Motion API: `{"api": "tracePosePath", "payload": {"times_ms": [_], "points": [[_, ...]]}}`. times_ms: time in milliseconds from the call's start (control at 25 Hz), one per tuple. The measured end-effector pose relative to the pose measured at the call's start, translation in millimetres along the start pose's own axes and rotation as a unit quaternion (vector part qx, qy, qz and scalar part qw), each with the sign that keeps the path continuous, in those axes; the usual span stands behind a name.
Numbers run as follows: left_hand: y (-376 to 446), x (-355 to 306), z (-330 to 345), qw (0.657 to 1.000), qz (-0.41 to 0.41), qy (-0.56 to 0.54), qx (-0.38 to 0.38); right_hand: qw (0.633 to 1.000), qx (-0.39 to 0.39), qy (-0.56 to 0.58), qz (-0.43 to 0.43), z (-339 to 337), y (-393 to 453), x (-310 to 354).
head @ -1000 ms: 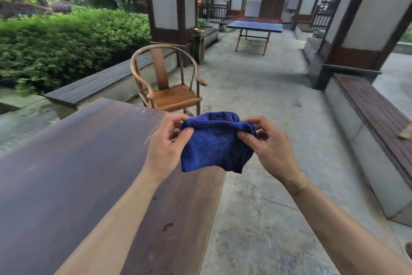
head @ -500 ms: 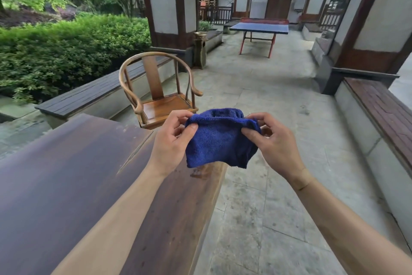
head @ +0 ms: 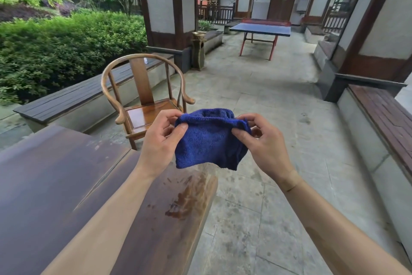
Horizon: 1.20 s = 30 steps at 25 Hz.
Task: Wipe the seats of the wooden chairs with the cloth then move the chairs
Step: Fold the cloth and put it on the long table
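A: Grip?
B: Left hand (head: 161, 139) and right hand (head: 263, 141) each pinch a top corner of the blue cloth (head: 209, 141), held in the air.
A: Chair?
B: Wooden chair (head: 147, 105) just beyond, seat untouched, beside the dark table (head: 66, 185).

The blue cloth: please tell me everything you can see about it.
The blue cloth looks like thick, deep-blue terry fabric, folded or bunched. It hangs in the air above the end of the dark wooden table. The left hand and right hand pinch its upper corners; its lower edge hangs free.
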<state>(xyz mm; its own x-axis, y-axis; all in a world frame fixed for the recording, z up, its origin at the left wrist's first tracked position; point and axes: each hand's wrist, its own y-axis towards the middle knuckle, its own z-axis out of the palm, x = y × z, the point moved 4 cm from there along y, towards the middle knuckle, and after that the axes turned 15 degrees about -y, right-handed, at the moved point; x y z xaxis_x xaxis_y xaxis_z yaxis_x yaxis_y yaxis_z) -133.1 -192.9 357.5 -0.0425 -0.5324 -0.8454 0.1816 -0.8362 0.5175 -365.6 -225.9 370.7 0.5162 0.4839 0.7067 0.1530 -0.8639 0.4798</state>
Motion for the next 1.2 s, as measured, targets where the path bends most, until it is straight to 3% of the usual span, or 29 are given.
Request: {"api": "tracePosePath", "payload": {"times_ms": [400, 640, 840, 1200], "points": [[129, 78, -12, 0.998, 0.015, 0.017, -0.058, 0.999, 0.029, 0.003, -0.034, 54, 161, -59], [150, 99, -38, 0.987, 0.011, 0.075, -0.144, 0.991, 0.096, 0.061, -0.072, 110, 226, -79], [145, 96, -54, 0.954, 0.011, 0.144, -0.262, 0.963, 0.189, 0.138, -0.135, 169, 268, -84], [83, 61, -35, 0.855, 0.014, 0.244, -0.458, 0.862, 0.365, 0.253, -0.243, 225, 272, -45]]}}
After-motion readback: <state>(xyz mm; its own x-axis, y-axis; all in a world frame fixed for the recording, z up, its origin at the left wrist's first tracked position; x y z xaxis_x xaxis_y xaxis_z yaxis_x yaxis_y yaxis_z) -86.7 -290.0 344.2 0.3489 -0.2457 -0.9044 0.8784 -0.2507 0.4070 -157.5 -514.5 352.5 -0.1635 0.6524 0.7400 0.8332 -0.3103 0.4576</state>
